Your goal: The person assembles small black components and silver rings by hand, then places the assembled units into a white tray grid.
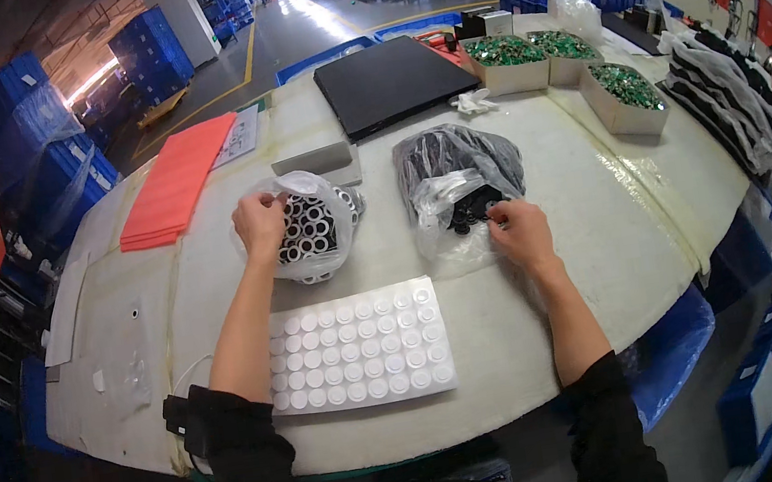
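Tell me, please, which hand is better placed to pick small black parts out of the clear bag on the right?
The right hand, probably. Its fingertips rest at the mouth of the bag of black parts, while the left hand is at the bag of white rings on the other side.

We noted the table [603, 240] with a tray of discs [358, 348] nearest its front edge, between the two forearms. Behind the tray lay two bags: the ring bag [313, 227] to the left, with the left hand [260, 224] on it, and the parts bag [457, 187] to the right, with the right hand [523, 230] at its mouth. A small block [315, 160] sat just behind the ring bag. Behind that lay a flat board [388, 83]. A stack of sheets [175, 182] lay at far left. Three boxes [618, 100] stood in a row at right rear. Crates [37, 142] stood beyond the table's left side.
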